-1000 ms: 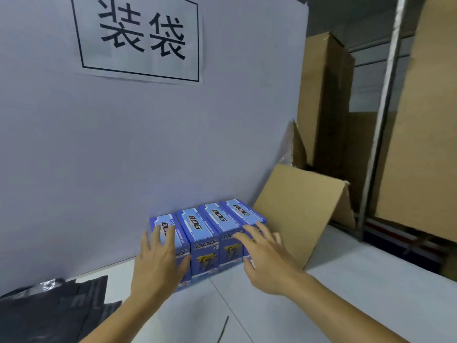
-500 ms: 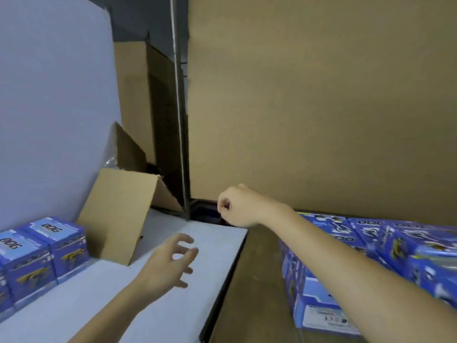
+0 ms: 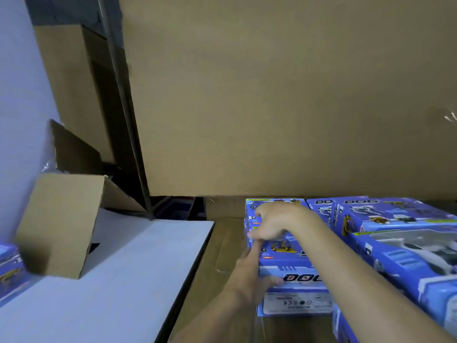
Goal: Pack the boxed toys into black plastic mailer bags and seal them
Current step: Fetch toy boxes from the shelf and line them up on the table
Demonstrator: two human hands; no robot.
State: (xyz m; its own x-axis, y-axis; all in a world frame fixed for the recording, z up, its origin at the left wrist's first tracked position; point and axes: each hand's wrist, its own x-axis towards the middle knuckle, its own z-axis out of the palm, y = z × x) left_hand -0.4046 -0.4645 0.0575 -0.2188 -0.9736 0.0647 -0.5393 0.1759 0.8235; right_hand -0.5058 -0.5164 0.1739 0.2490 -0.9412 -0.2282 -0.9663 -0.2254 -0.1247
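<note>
Blue "DOG" toy boxes (image 3: 291, 263) lie stacked inside a cardboard carton to the right of the table. My left hand (image 3: 252, 276) grips the nearest box at its left side, with the thumb across its front face. My right hand (image 3: 274, 224) reaches over it, and its fingers curl round the left edge of a box further back in the same stack. More blue boxes (image 3: 400, 253) lie to the right. A corner of the boxes standing on the table (image 3: 10, 268) shows at the left edge. No black mailer bag is in view.
The white table (image 3: 111, 280) ends just left of my hands. A bent cardboard sheet (image 3: 61, 219) leans against the pale wall on it. A tall cardboard wall (image 3: 272, 95) rises behind the stack, with a metal post (image 3: 128, 120) to its left.
My view has swung right, from the row of boxes on the table to the carton. Both hands left the table and took hold of boxes in the stack.
</note>
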